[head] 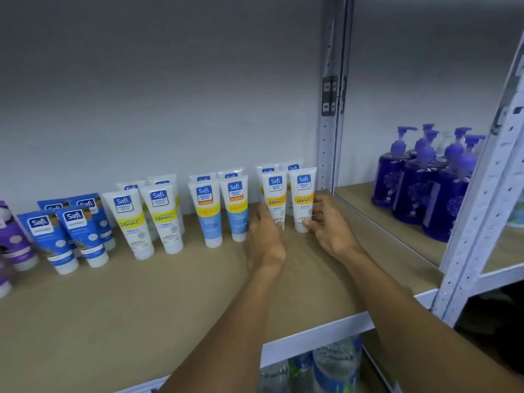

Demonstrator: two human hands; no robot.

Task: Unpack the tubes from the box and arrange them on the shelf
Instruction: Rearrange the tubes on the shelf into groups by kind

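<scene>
Rows of white and blue Safi tubes stand cap-down on the wooden shelf [141,302], set in pairs. At the right end stand two white tubes with orange bands. My left hand [265,242] holds the lower part of the left orange-band tube [275,194]. My right hand [326,225] pinches the base of the right orange-band tube [303,194]. Two more tubes stand behind them. Yellow-band tubes [158,217] and light blue tubes [208,211] stand to the left. The box is out of view.
Dark blue tubes [71,236] and purple items [11,239] fill the shelf's left end. A white perforated upright [326,154] divides this bay from the right one, where purple pump bottles [419,182] stand. Water bottles [326,367] lie on the shelf below.
</scene>
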